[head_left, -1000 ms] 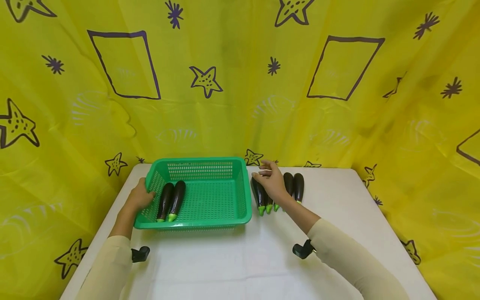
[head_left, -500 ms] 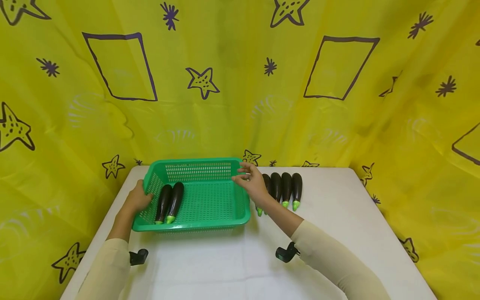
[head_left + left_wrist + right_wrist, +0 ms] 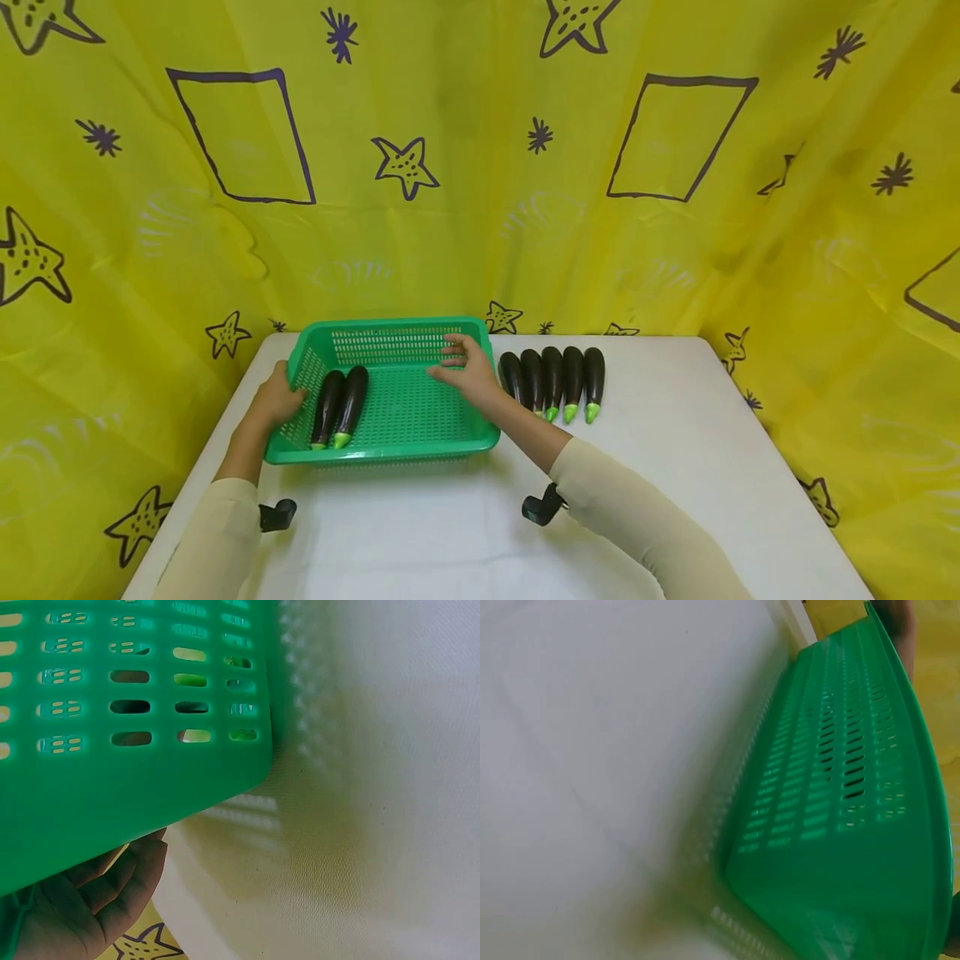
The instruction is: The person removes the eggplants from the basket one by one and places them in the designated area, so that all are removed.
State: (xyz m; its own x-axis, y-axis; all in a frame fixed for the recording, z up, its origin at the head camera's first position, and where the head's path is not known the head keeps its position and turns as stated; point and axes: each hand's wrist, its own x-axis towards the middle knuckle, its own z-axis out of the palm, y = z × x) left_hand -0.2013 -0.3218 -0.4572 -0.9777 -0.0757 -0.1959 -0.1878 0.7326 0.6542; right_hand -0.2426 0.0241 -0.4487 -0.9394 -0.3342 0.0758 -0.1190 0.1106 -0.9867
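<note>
A green plastic basket (image 3: 420,452) with slotted walls stands at the left of the white table. Two dark eggplants (image 3: 352,404) with green stem ends lie side by side in its left part. My left hand (image 3: 277,396) grips the basket's left rim, thumb inside. From the left wrist view, its fingers (image 3: 135,889) curl against the outer side, under the rim. Over the basket's right part hovers my right hand (image 3: 472,375), fingers apart and slightly bent, nothing between them. The right wrist view shows mainly the basket's outer wall (image 3: 817,787), the hand just at its edge.
Right of the basket, several more eggplants (image 3: 573,375) lie in a row, stems toward me. Yellow curtains (image 3: 480,233) with starfish drawings enclose the white table (image 3: 420,533) at the back and sides.
My right hand has moved left, from above the row of eggplants to above the basket. My left hand keeps its grip on the rim, and the eggplants stay put.
</note>
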